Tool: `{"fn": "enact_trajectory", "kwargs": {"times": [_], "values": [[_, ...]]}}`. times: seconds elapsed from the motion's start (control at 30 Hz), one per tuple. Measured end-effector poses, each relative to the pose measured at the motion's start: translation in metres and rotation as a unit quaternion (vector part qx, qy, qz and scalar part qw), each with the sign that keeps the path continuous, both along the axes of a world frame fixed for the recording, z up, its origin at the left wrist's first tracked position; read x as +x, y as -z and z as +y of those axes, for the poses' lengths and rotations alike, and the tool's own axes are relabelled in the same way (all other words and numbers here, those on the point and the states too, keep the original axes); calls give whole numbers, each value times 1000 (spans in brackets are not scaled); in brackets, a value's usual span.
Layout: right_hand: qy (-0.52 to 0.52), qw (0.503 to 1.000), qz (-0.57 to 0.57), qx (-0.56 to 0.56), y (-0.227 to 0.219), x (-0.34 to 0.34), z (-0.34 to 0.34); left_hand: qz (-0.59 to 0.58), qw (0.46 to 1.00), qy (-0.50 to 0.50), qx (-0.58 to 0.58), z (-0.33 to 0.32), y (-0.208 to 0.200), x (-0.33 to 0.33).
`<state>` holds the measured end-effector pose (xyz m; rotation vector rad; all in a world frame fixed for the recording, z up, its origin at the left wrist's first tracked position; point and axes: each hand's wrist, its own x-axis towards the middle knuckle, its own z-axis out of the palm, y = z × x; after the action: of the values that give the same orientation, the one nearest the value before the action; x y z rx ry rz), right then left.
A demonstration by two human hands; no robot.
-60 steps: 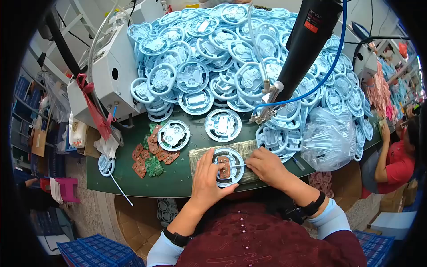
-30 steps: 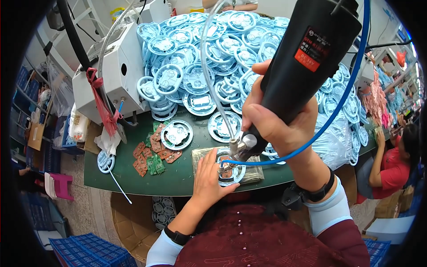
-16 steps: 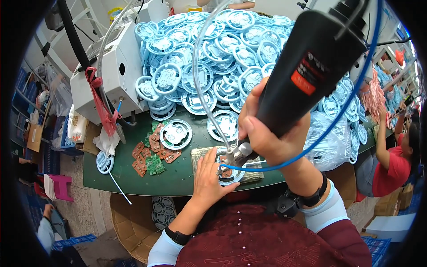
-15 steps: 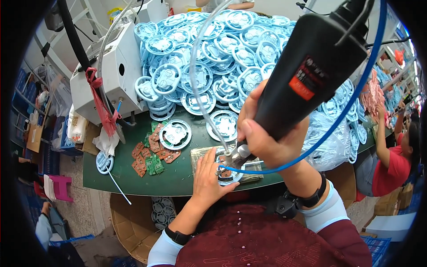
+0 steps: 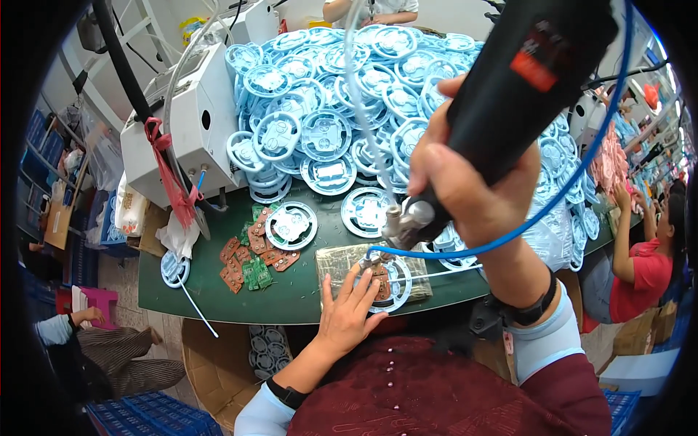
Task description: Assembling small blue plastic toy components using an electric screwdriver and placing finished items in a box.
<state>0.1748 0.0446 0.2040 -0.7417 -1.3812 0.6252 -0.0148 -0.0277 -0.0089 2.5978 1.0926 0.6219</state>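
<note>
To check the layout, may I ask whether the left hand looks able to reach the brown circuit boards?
Probably yes: nothing tall stands between the left hand and the brown circuit boards, though it must first leave the blue wheel it touches.

Red label (image 5: 534, 70) on black power tool (image 5: 509, 120); print blurred, unreadable

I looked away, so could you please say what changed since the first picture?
The right hand moved from the light-blue wheel to grip the black power screwdriver, now drawn leftward and nearer. The left hand stayed at the wheel; the circuit boards stayed put.
</note>
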Motion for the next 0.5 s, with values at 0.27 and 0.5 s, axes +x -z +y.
{"fn": "enact_trajectory", "kwargs": {"times": [0.27, 0.5], "values": [[6, 1000, -13, -23, 27, -5, 6, -22, 1000, 11, 4, 1, 4, -3], [4, 999, -11, -29, 29, -8, 8, -25, 1000, 4, 7, 0, 7, -2]]}}
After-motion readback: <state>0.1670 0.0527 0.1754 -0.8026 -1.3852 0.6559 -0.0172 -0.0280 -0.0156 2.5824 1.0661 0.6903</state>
